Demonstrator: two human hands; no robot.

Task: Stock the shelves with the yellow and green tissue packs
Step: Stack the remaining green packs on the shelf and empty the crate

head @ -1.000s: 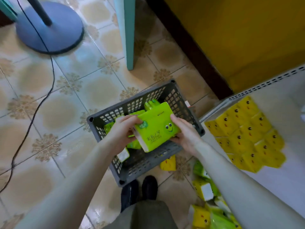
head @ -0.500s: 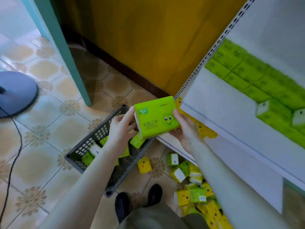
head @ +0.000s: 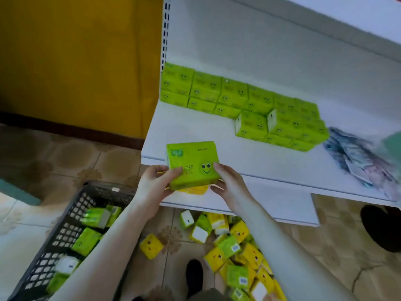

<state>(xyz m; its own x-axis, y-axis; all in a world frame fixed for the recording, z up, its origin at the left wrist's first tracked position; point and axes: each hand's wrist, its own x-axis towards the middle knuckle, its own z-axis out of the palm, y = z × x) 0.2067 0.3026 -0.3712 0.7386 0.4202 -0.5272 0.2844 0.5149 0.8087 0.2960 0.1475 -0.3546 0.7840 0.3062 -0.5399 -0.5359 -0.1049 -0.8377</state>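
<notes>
We hold the green pack [head: 192, 164] between both hands [head: 155, 184] [head: 227, 184] (fingers curled round its ends), stacked row [head: 238, 101] ahead, rightward.

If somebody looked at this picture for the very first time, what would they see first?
Probably the bright green tissue pack with a smiley face, gripped by the left hand and right hand at the front edge of the white metal shelf. Behind it, stacked green packs line the back of the shelf, and a jumble of yellow and green packs litters the tiled floor below.
</notes>
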